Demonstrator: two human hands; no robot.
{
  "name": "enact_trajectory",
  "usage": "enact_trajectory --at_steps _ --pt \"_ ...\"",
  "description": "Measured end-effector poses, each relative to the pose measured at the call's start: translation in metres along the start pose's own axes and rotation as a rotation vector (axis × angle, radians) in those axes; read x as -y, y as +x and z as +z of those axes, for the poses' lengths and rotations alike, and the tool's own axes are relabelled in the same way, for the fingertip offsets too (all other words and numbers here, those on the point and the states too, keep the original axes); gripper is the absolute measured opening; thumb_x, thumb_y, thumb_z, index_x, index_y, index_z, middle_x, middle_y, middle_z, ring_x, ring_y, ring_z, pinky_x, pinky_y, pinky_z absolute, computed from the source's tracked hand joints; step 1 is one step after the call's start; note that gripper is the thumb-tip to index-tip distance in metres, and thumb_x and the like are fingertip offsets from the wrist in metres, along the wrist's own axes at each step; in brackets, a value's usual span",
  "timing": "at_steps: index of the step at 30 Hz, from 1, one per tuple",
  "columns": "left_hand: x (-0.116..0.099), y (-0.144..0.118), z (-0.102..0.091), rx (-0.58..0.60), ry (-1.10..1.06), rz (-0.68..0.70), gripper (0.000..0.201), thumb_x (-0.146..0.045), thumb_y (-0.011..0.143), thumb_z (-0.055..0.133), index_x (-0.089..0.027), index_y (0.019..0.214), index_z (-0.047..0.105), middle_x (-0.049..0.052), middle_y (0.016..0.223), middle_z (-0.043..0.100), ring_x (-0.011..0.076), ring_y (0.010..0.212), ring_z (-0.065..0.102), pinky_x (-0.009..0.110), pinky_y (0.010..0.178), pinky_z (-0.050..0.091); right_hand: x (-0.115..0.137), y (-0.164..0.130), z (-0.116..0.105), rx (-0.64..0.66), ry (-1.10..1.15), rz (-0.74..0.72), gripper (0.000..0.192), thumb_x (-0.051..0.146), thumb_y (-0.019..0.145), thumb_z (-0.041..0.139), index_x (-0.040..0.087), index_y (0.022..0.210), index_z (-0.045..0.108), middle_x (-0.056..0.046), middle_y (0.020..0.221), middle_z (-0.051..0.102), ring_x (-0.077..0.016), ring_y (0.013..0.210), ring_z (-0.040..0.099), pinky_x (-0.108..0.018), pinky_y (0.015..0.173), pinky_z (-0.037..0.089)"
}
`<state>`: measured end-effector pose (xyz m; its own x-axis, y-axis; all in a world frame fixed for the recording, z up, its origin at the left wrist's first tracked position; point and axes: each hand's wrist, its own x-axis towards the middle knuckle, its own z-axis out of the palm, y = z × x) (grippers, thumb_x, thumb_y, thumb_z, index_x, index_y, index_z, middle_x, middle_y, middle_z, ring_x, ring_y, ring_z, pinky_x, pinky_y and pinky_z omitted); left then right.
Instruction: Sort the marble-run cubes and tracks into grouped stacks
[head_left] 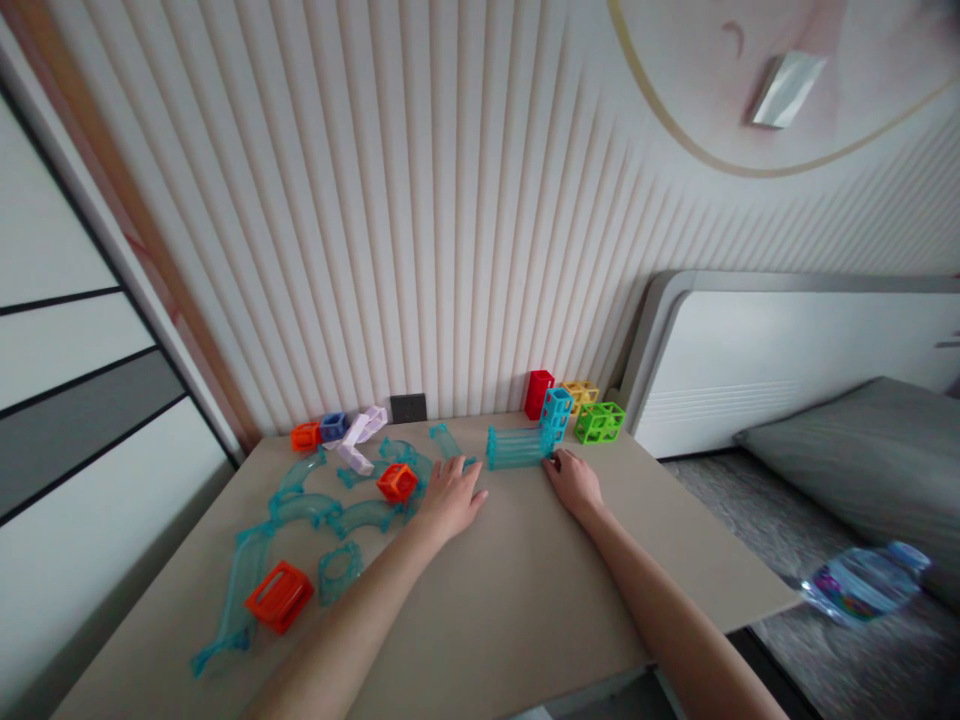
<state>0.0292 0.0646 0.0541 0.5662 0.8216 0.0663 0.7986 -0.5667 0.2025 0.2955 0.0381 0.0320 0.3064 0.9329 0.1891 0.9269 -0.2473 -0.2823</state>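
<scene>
My left hand (451, 496) rests low over the table with its fingers apart and nothing gripped, beside several translucent teal track pieces (306, 508). One small teal piece lies just beyond its fingertips. My right hand (574, 482) has its fingers curled at the right end of a straight teal track section (516, 448); its fingertips are partly hidden. That section's right end meets a blue open-frame block tower (556, 412), though I cannot tell whether they are joined. An orange block (397, 483) lies left of my left hand, among the curved tracks.
Behind the right hand stand red (538, 394), yellow (580, 394) and green (600, 423) blocks. Lilac pieces (355, 440), a purple-blue block (333, 427) and more orange blocks (279, 597) are at left. A ribbed wall (360, 200) bounds the table; a bottle (866, 582) lies right.
</scene>
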Motion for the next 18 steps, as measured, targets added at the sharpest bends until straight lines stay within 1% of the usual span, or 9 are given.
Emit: enact_trajectory --at_steps 4,8,11,14,18 --pt "-0.002 -0.006 -0.003 0.018 0.006 0.013 0.05 -0.042 0.096 0.05 -0.02 0.141 0.054 0.019 0.146 0.051 0.0375 0.134 0.049 0.051 0.115 0.031 0.007 0.008 0.003 0.007 -0.01 0.014 0.023 0.036 0.099 0.052 0.022 0.092 0.068 -0.008 0.102 0.075 -0.0216 0.088 0.07 -0.026 0.066 0.041" --pt "-0.005 -0.014 -0.01 0.039 0.023 0.029 0.052 -0.041 0.095 0.052 -0.019 0.143 0.052 0.02 0.144 0.052 0.0375 0.132 0.051 0.052 0.114 0.032 0.014 0.017 0.006 0.022 -0.017 0.046 0.024 0.036 0.099 0.051 0.021 0.094 0.069 -0.01 0.103 0.076 -0.024 0.089 0.071 -0.028 0.067 0.043" --pt "-0.006 -0.02 -0.014 0.054 0.036 0.035 0.051 -0.042 0.095 0.053 -0.017 0.139 0.056 0.021 0.141 0.054 0.0381 0.13 0.052 0.051 0.112 0.036 0.02 0.022 0.008 0.027 -0.021 0.071 0.026 0.037 0.1 0.05 0.02 0.096 0.069 -0.012 0.104 0.075 -0.0256 0.092 0.071 -0.03 0.069 0.045" --pt "-0.008 -0.026 -0.015 0.063 0.047 0.033 0.048 -0.043 0.095 0.054 -0.018 0.135 0.06 0.021 0.142 0.054 0.0386 0.13 0.052 0.051 0.111 0.038 0.026 0.027 0.01 0.032 -0.024 0.1 0.027 0.038 0.1 0.049 0.02 0.098 0.07 -0.014 0.105 0.075 -0.0268 0.093 0.072 -0.032 0.072 0.047" --pt "-0.012 -0.033 -0.011 0.066 0.057 0.034 0.048 -0.043 0.093 0.057 -0.018 0.134 0.06 0.021 0.145 0.052 0.0395 0.132 0.05 0.051 0.111 0.039 0.035 0.03 0.013 0.028 -0.032 0.157 0.03 0.038 0.101 0.047 0.019 0.104 0.07 -0.017 0.106 0.075 -0.0282 0.095 0.072 -0.034 0.075 0.049"
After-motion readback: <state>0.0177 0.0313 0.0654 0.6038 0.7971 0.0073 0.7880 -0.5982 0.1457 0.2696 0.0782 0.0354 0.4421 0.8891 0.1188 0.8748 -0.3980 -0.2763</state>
